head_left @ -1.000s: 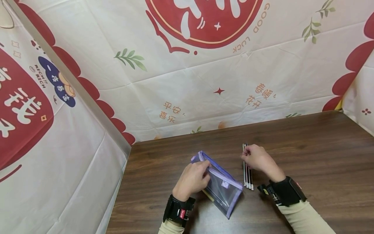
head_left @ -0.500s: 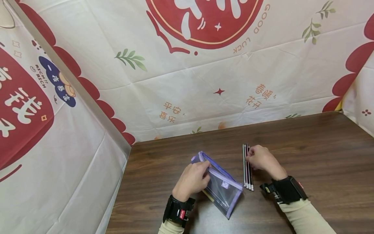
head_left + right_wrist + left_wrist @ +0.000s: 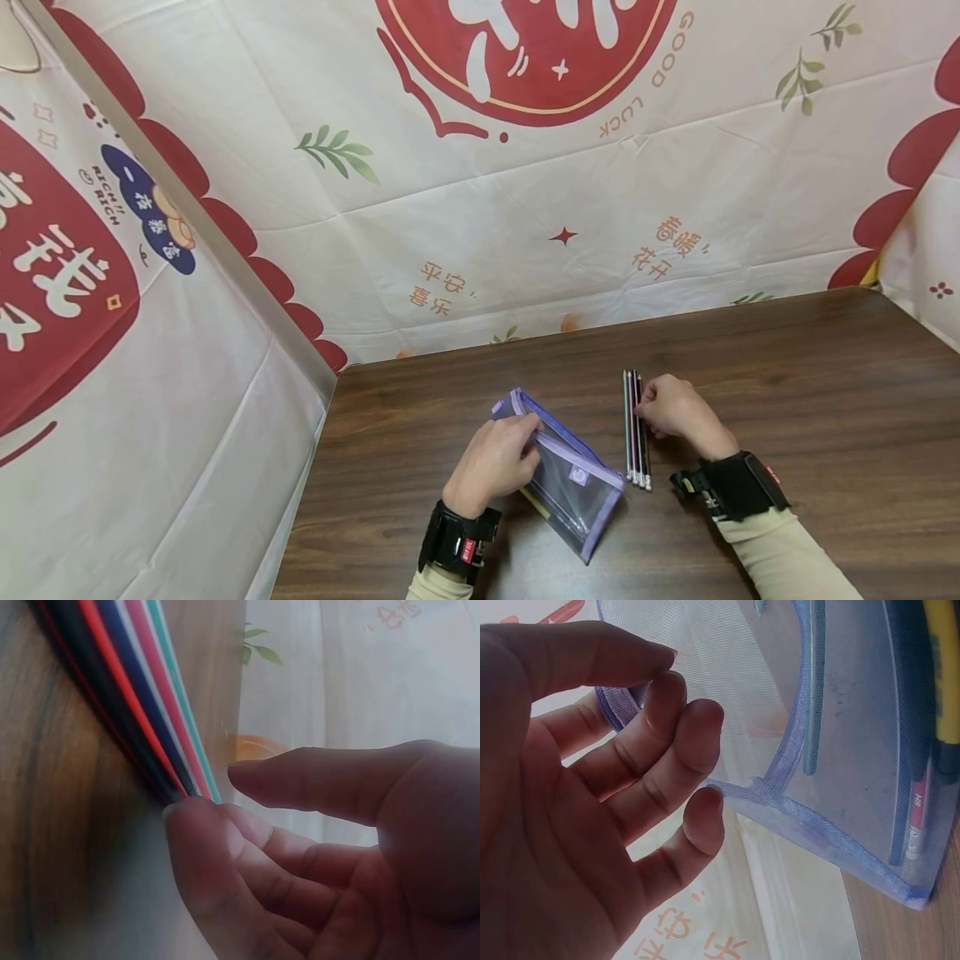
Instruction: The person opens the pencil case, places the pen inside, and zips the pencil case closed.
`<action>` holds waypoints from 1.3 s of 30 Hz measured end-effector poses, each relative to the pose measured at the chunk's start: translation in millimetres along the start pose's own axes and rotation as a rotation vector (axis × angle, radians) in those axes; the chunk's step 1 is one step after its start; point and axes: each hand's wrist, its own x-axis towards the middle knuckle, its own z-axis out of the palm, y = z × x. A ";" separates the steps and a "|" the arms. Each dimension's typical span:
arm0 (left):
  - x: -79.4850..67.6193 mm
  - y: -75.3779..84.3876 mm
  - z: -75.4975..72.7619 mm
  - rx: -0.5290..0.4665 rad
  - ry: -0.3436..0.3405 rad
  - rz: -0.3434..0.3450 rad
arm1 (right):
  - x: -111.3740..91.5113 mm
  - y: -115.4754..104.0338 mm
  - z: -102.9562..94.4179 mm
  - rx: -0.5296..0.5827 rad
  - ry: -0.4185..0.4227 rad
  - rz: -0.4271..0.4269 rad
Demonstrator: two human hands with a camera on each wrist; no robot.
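Observation:
My left hand [image 3: 491,462] pinches the upper edge of a see-through mesh pencil case [image 3: 596,504] with purple trim, its mouth gaping. Through the mesh, the left wrist view shows a yellow-and-black pen [image 3: 945,671], a pencil marked HB [image 3: 919,802] and a teal stick [image 3: 814,705]. Right of the case, several striped pencils [image 3: 630,433] lie side by side, white ends toward me. Beside their right edge is my right hand [image 3: 677,414]. In the right wrist view its index fingertip is right at the pencils [image 3: 135,667], with the thumb apart from it.
The brown wooden table [image 3: 810,392] runs back to a white printed cloth [image 3: 510,233]. Another printed cloth [image 3: 210,400] hangs along the left side. Each wrist wears a black strap [image 3: 738,487] over a cream sleeve [image 3: 787,558].
My right hand has shifted slightly right, from over the pencils to their right edge, uncovering more of them. The left hand and pencil case have stayed in place.

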 end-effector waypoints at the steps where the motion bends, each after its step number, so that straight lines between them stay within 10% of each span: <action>1: 0.1 0.0 0.0 0.000 0.001 0.001 | 0.2 0.4 0.0 0.001 0.000 0.003; 39: 0.1 1.8 -0.4 0.010 -0.013 0.012 | 2.1 6.7 1.8 -0.056 0.016 0.085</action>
